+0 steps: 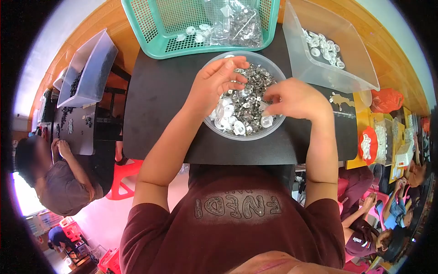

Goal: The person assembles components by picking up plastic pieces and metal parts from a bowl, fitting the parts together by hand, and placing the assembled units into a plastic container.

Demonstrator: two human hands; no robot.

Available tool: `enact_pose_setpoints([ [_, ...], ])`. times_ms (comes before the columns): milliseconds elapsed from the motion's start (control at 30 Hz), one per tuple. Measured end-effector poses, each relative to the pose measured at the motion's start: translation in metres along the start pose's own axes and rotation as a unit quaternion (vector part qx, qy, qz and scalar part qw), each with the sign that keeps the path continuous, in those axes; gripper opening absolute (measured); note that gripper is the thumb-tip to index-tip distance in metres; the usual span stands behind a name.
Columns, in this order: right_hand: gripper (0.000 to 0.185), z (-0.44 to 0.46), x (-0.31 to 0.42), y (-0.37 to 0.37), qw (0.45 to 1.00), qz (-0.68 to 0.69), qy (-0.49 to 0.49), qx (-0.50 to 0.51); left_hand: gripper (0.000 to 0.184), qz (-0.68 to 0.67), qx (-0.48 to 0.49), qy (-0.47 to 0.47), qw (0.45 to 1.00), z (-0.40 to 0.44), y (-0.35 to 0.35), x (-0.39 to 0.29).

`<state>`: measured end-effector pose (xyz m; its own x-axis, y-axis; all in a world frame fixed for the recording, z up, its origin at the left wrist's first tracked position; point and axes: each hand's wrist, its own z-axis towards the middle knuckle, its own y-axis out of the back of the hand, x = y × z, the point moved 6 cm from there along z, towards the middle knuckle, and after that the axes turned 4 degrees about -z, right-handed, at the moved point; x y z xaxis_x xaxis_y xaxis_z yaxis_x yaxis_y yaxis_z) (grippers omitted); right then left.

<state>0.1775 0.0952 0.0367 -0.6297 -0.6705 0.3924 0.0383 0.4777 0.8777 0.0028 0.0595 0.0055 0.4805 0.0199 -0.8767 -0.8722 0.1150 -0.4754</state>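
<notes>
A round clear plastic bowl (218,131) stands in front of me, holding many small metal parts (260,78) and white and clear plastic pieces (224,115). Over the bowl's left side, my left hand (218,82) is raised with its fingers curled and the thumb against the index finger. Anything in that pinch is too small to make out. My right hand (294,98) reaches over the right side, thumb and fingers apart just above the parts. A whitish piece shows near its fingertips, but I cannot see it being gripped.
Behind the bowl, a green basket (157,51) contains a bag of metal parts (244,29) and some white pieces. A clear bin (337,80) with white pieces stands to the right on the dark table (159,109). People sit at other tables on both sides; a red stool (123,178) is at left.
</notes>
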Motion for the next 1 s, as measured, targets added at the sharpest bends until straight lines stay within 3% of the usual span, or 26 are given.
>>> enact_pose_setpoints([
  [133,0.028,0.015,-0.009,-0.009,0.998,-0.044,-0.041,0.022,0.035,0.017,-0.003,0.007,1.000,0.000,0.002,0.003],
  [200,0.026,0.016,-0.013,0.003,0.987,0.137,-0.003,-0.089,0.033,0.035,-0.004,0.005,0.999,0.000,0.001,0.005],
  [267,0.022,0.016,-0.016,0.007,0.981,0.173,0.004,-0.084,0.030,0.125,-0.010,-0.008,0.992,-0.001,0.000,0.006],
  [333,0.020,0.019,-0.015,0.006,0.953,0.287,0.045,-0.090,0.028,0.121,-0.004,-0.005,0.993,-0.001,0.002,0.007],
  [467,0.020,0.024,-0.009,0.001,0.931,0.340,0.083,-0.101,0.026,0.087,0.004,0.027,0.996,-0.002,0.002,0.008],
  [567,0.021,0.024,-0.004,0.003,0.912,0.395,0.039,-0.104,0.024,0.067,0.003,0.004,0.998,-0.001,0.004,0.006],
  [633,0.021,0.024,0.001,0.006,0.863,0.490,0.050,-0.112,0.022,0.061,-0.006,-0.052,0.997,-0.001,0.005,0.002],
  [667,0.021,0.027,0.002,0.004,0.864,0.489,0.051,-0.112,0.022,0.061,-0.006,-0.054,0.997,0.000,0.007,0.004],
  [733,0.021,0.031,-0.003,0.001,0.825,0.540,0.058,-0.158,0.022,0.162,-0.006,-0.174,0.971,-0.003,0.006,-0.009],
  [867,0.019,0.035,0.000,-0.002,0.816,0.543,0.071,-0.185,0.023,0.174,-0.014,-0.145,0.974,-0.004,0.003,-0.009],
  [933,0.019,0.035,-0.001,-0.001,0.799,0.563,0.067,-0.203,0.026,0.056,-0.050,-0.069,0.995,-0.002,0.008,-0.001],
  [1000,0.019,0.035,-0.002,0.000,0.801,0.553,0.061,-0.221,0.028,0.061,-0.039,-0.057,0.996,-0.002,0.006,-0.001],
])
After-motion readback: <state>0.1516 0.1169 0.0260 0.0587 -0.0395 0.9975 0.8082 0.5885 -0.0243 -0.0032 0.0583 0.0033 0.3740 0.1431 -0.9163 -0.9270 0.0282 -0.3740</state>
